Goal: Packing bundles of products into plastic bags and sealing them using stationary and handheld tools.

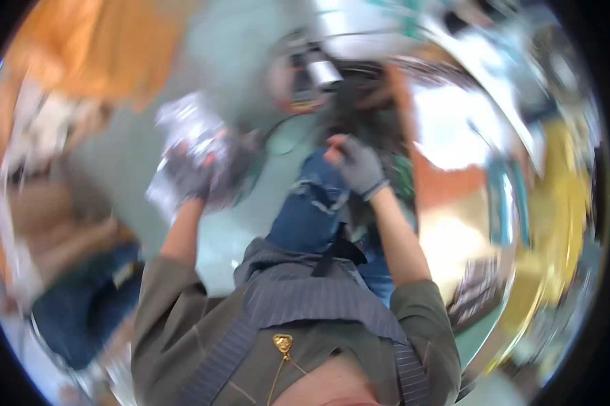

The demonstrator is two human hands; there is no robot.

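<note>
The whole picture is smeared by motion. My left hand (191,177), in a grey glove, is closed around a crinkled silvery, clear plastic package (190,132) held up at the left of centre. My right hand (356,164), also in a grey glove, is curled near my raised knee in torn blue jeans (311,210); a small reddish thing seems pinched at its fingertips, but the blur hides what it is. Just beyond the right hand lies a dark heap (366,111).
A pale green floor (251,61) stretches ahead. An orange-brown surface (108,47) fills the upper left. A blurred person in blue jeans (81,304) sits at lower left. White, orange and yellow shapes (555,196) crowd the right side.
</note>
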